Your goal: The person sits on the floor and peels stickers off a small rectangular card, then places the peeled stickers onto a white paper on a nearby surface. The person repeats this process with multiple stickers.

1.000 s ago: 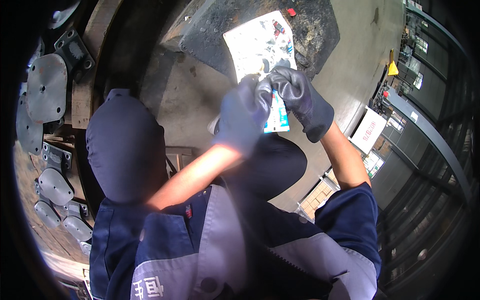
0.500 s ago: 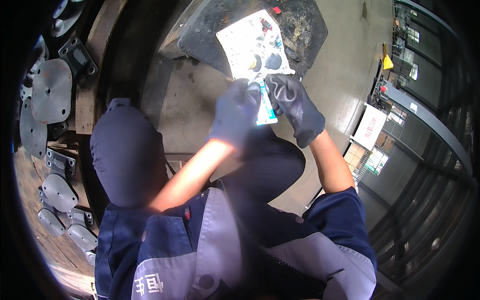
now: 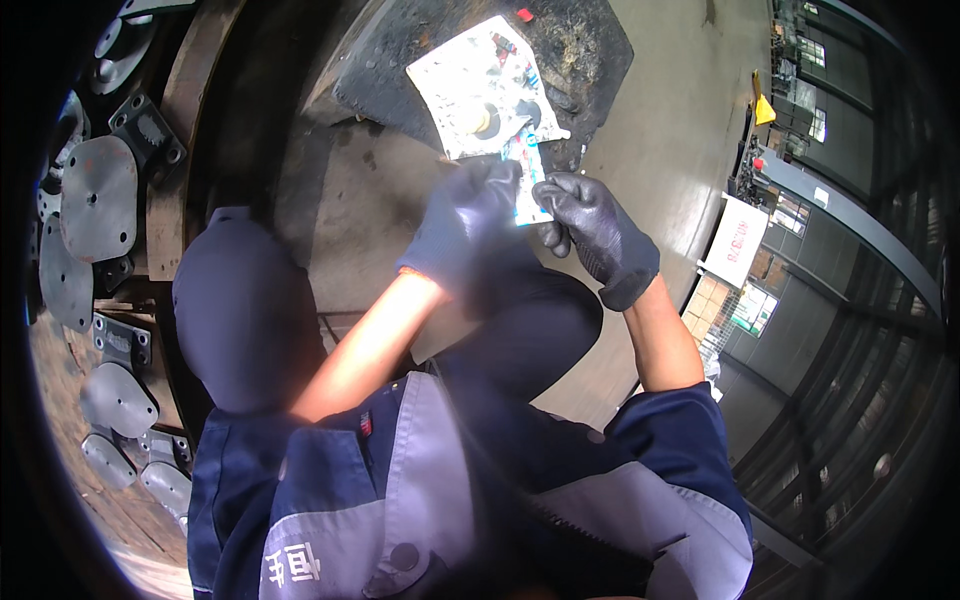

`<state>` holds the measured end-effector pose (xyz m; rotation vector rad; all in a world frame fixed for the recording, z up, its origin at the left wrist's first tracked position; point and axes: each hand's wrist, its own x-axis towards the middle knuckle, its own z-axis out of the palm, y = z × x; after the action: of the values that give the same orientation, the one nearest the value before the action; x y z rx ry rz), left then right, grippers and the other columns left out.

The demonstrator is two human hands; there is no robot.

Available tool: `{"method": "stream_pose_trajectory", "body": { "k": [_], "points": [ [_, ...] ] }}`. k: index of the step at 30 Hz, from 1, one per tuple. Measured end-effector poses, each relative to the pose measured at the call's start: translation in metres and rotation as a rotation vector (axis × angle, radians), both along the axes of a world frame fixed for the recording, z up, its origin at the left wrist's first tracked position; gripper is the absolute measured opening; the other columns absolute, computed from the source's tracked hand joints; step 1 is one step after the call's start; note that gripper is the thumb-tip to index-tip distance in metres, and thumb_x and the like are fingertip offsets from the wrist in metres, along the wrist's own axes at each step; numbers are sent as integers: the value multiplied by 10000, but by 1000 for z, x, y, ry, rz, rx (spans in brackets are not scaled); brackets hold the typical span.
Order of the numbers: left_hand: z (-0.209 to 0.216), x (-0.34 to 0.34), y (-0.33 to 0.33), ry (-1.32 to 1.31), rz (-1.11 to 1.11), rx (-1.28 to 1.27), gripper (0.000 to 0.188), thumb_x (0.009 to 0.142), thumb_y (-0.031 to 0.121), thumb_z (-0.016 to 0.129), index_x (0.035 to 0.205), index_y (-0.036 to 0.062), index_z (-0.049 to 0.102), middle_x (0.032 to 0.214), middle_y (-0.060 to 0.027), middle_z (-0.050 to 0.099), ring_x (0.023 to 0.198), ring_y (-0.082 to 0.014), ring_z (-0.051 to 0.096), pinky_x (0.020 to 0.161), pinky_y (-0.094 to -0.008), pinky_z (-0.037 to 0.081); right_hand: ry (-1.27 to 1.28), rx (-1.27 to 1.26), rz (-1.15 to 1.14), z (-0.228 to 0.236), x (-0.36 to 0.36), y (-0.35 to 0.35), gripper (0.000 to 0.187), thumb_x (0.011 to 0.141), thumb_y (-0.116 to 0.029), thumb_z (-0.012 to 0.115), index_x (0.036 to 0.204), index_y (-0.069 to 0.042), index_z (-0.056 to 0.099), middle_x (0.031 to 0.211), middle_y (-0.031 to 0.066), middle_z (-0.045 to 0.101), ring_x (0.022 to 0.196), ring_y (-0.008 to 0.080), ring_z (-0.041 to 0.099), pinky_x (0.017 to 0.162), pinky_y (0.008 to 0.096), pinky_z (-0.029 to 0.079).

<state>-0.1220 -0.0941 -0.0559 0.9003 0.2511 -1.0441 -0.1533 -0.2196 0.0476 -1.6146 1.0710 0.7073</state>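
Note:
A flattened white and blue squeeze tube (image 3: 528, 180) is held between both hands, its narrow end pointing away from me over a white sheet. My left hand (image 3: 475, 205), in a dark work glove, is closed round the tube's left side. My right hand (image 3: 590, 225), gloved the same way, pinches the tube's right edge near its flat lower end. The glare-bright white sheet (image 3: 450, 85) carries grey smears. Two round pieces lie on its near part: a dark one (image 3: 529, 113) and a yellowish, dark-edged one (image 3: 487, 122).
Under the sheet is a dark, rough block (image 3: 590, 60) with a small red scrap (image 3: 525, 15) on it. At left, several grey metal plates with brackets (image 3: 98, 200) lie along a wooden beam (image 3: 180, 150). A white sign (image 3: 735, 240) stands at right.
The tube has moved farther out, its narrow end now over the sheet. My right hand has slid down to the tube's lower end. The whole view has shifted slightly.

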Motion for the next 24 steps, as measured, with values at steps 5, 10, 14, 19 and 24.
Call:
{"method": "stream_pose_trajectory", "body": {
  "k": [5,10,14,19,24],
  "points": [
    [15,9,12,146,-212,-176,172,930,211,552,975,47,578,749,1,560,593,-65,519,510,-212,426,-68,87,-158,-1,-11,-10,346,919,-362,556,972,-20,566,676,-5,515,568,60,505,505,205,408],
    [5,2,6,221,-190,-241,177,942,206,517,977,41,571,728,-1,556,566,-60,502,490,-209,416,-106,82,32,10,-6,-6,260,915,-276,547,973,-24,566,671,-13,491,573,56,480,508,208,398],
    [-15,-4,3,561,-114,-468,182,947,212,496,953,41,560,682,-4,544,544,-63,488,469,-212,398,-53,41,46,8,-2,-4,204,903,-214,538,972,-25,565,670,-22,481,564,56,473,509,211,390],
    [9,14,7,97,-336,-128,197,949,225,487,976,43,557,651,-11,537,526,-71,472,463,-215,391,-63,-187,126,14,-2,5,178,911,-183,531,951,-15,577,680,-5,523,566,69,502,514,222,408],
    [17,20,14,295,-247,-116,200,944,220,487,1016,45,552,692,-25,543,532,-83,474,472,-219,392,-484,-734,516,9,-11,3,192,814,-29,628,1006,-20,620,853,122,663,663,188,621,652,274,498]
  ]
}}
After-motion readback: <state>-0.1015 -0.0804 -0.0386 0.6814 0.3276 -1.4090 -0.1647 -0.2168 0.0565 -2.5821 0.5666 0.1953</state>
